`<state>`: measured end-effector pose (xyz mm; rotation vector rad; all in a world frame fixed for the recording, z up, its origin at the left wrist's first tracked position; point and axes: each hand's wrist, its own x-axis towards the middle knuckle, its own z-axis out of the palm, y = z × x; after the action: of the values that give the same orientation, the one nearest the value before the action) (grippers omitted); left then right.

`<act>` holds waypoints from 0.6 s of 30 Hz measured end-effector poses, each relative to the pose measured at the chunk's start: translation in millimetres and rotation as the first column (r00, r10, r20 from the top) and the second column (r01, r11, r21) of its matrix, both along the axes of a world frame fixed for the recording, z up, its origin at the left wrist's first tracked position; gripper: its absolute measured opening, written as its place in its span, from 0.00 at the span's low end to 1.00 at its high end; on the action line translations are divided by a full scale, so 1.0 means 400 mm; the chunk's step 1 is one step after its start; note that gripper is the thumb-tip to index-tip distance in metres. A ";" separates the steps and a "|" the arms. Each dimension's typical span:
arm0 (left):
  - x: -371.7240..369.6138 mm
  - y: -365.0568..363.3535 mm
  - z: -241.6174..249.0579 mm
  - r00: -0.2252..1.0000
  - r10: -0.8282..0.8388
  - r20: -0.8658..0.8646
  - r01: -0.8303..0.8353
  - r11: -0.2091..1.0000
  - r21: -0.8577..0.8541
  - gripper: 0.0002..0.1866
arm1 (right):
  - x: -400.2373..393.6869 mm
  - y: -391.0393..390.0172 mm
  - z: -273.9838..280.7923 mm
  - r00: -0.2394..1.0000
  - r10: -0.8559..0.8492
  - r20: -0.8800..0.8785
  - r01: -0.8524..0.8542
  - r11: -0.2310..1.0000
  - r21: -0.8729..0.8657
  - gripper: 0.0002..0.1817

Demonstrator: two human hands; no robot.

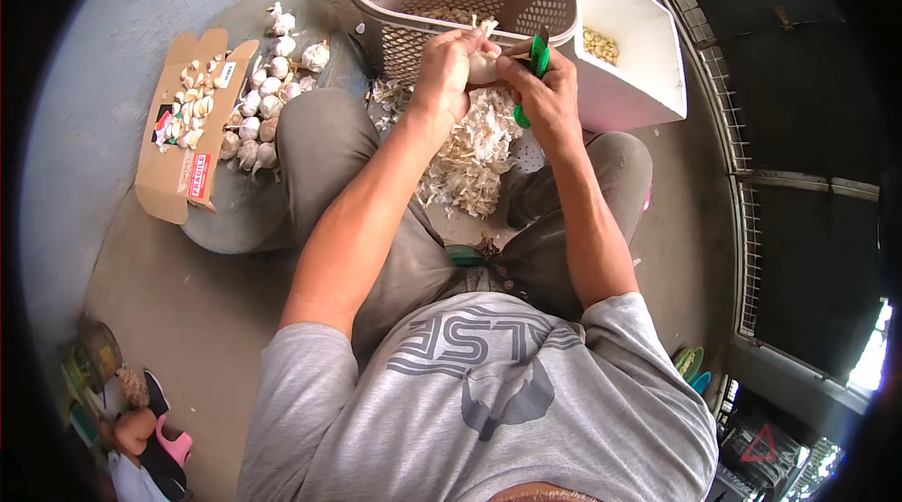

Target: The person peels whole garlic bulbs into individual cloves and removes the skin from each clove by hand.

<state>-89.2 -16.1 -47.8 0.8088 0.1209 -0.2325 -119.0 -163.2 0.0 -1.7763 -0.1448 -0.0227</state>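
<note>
My left hand (440, 75) is closed around a pale garlic bulb (484, 68), whose cut stem sticks up past the fingers. Against the bulb's other side press the thumb and fingertips of my right hand (550, 96). That hand also keeps hold of a green-handled tool (539, 57) that looks like scissors; the palm hides most of it. Below both hands lies a heap of papery garlic skins (474, 159), between my knees.
A perforated basket (399, 46) stands ahead, beside a white box (634, 84) with peeled cloves (599, 46). On my left, whole garlic bulbs (268, 108) and a cardboard box (174, 173) bearing cloves (194, 108) rest on a round surface. A metal-grid door (747, 248) runs along the right.
</note>
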 end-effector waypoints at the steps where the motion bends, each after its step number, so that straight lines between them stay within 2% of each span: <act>1: -0.004 0.002 0.010 0.997 0.036 -0.065 -0.037 0.999 -0.016 0.15 | -0.005 0.006 0.005 0.999 -0.001 0.050 0.001 1.000 0.010 0.05; 5: 0.019 0.034 -0.004 0.997 0.054 -0.054 -0.052 0.998 0.044 0.13 | -0.016 -0.003 0.045 0.980 0.197 0.020 -0.196 0.979 -0.054 0.05; 6: 0.022 0.037 -0.008 0.999 0.046 -0.018 -0.045 0.998 0.042 0.13 | -0.016 -0.012 0.049 0.960 0.277 -0.032 -0.278 0.942 -0.189 0.05; 8: 0.028 0.035 -0.017 0.999 0.043 0.021 -0.044 0.998 0.045 0.12 | -0.014 -0.036 0.060 0.901 0.403 -0.163 -0.432 0.792 -0.432 0.06; 9: 0.020 0.028 -0.003 0.999 0.048 0.024 -0.049 0.998 0.049 0.12 | -0.014 -0.042 0.056 0.913 0.384 -0.138 -0.396 0.751 -0.529 0.08; 12: 0.022 0.018 0.002 0.997 0.025 0.076 -0.028 0.999 0.030 0.10 | -0.002 -0.074 0.008 0.965 0.260 0.019 -0.235 0.900 -0.367 0.09; 13: 0.023 0.016 -0.001 0.995 0.015 0.102 -0.019 0.999 0.043 0.10 | 0.012 -0.087 0.005 0.964 0.264 0.006 -0.253 0.928 -0.273 0.11; 16: 0.011 0.001 0.011 0.987 -0.025 0.156 0.006 0.993 0.121 0.09 | 0.015 -0.066 0.029 0.998 0.000 -0.070 -0.006 0.997 -0.082 0.10; 17: 0.006 -0.003 0.012 0.982 -0.049 0.182 0.017 0.985 0.173 0.09 | 0.008 -0.038 0.040 0.999 0.010 0.048 -0.011 1.000 0.013 0.13; 18: -0.001 -0.009 0.013 0.976 -0.076 0.205 0.029 0.974 0.226 0.10 | 0.014 -0.027 0.026 0.999 -0.036 0.012 0.036 0.999 -0.001 0.13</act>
<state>-89.7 -19.7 -42.4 1.0554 -0.0777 -0.1832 -113.3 -174.1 10.5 -1.7799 -0.1216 -0.0598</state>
